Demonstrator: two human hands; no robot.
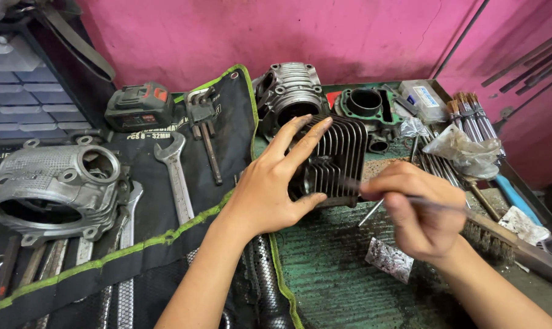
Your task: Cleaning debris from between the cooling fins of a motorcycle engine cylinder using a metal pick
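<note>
My left hand [270,183] grips a black finned engine cylinder [340,155], fingers spread over its top and thumb under its near side, holding it on edge on the green bench [337,274]. My right hand [419,210] pinches a thin metal tool [373,189], blurred, whose tip touches the cylinder's right lower side.
A silver cylinder head [53,186] lies at the left on a black tool roll [166,201] with wrenches [175,173]. Behind stand another silver finned cylinder [291,91], a green-gasketed part [367,106], a battery pack [138,106], drawers [20,85], and rods and brushes [471,119] at right.
</note>
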